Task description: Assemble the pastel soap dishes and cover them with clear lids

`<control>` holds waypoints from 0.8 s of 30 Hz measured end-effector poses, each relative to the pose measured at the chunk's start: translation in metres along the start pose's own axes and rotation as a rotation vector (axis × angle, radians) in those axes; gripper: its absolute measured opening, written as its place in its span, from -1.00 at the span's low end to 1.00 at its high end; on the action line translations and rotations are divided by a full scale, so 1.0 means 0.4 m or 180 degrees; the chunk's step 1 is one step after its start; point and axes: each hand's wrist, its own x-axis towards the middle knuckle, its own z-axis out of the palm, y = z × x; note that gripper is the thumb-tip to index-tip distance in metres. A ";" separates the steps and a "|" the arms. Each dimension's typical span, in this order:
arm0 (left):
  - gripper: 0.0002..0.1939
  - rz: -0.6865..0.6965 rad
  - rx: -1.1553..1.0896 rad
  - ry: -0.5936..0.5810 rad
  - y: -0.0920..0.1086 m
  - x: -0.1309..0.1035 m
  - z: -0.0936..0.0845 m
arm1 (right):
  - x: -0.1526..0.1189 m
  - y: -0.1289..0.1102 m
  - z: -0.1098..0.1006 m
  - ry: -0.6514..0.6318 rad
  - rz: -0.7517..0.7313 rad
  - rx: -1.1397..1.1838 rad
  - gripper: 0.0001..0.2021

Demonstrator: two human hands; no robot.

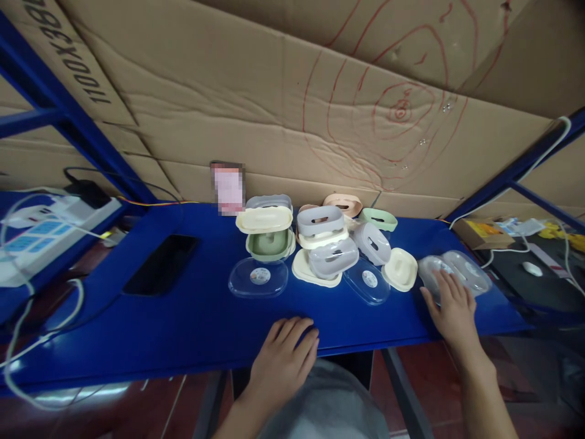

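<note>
My right hand lies over a clear plastic lid on the right, fingers apart, apparently touching it; a second clear lid overlaps beside it. At the table's front edge my left hand rests with fingers stretched out and nothing in them. Beyond the hands is a jumble of plastic boxes: a grey slotted cover, a grey tray, a green box, a cream lid and a small cream piece. Two more clear lids, one on the left and one in the middle, lie flat near them.
A black phone lies on the blue table. Left of it are a white power strip and loose cables. Cardboard walls the back, with blue frame posts either side. A mouse sits on a dark surface at right.
</note>
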 end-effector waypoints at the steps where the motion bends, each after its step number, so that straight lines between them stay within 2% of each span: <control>1: -0.76 0.0004 0.0002 -0.0007 0.000 0.000 -0.001 | -0.001 0.012 0.000 0.0044 0.0130 -0.0088 -0.37; 5: -0.75 0.0010 -0.0006 -0.0042 0.000 0.005 -0.001 | 0.014 0.053 0.015 0.0082 0.0474 -0.0083 -0.36; 8: -0.76 -0.0014 -0.0126 -0.0059 0.002 0.009 -0.007 | 0.036 0.073 0.032 0.0287 0.0593 0.0136 -0.27; 11: -0.77 -0.0181 -0.0484 -0.0068 0.002 0.010 -0.024 | 0.052 0.064 0.029 0.0523 0.0512 0.0492 -0.26; 13: -0.76 -0.0455 -0.0983 -0.0057 0.003 0.007 -0.038 | 0.055 0.031 0.008 0.0766 0.0707 0.0685 -0.34; 15: -0.72 -0.0917 -0.1694 -0.0094 0.005 0.008 -0.047 | 0.050 -0.026 -0.026 0.1032 0.0814 0.0890 -0.42; 16: -0.70 -0.1205 -0.2120 -0.0135 0.008 0.011 -0.048 | 0.044 -0.065 -0.044 0.1120 0.0725 0.1035 -0.44; 18: -0.52 -0.1731 -0.3131 -0.0245 0.016 0.024 -0.040 | 0.028 -0.157 -0.078 0.1090 0.0197 0.1496 -0.43; 21: 0.08 -0.2055 -0.4737 -0.0285 0.034 0.057 -0.017 | 0.001 -0.313 -0.116 0.0523 -0.0984 0.2470 -0.40; 22: 0.21 -0.2084 -0.5123 -0.0231 0.039 0.068 -0.010 | -0.004 -0.361 -0.126 0.0296 -0.1318 0.2786 -0.42; 24: 0.22 -0.2210 -0.5471 -0.0058 0.045 0.083 -0.003 | -0.003 -0.435 -0.140 -0.0216 -0.1630 0.3327 -0.47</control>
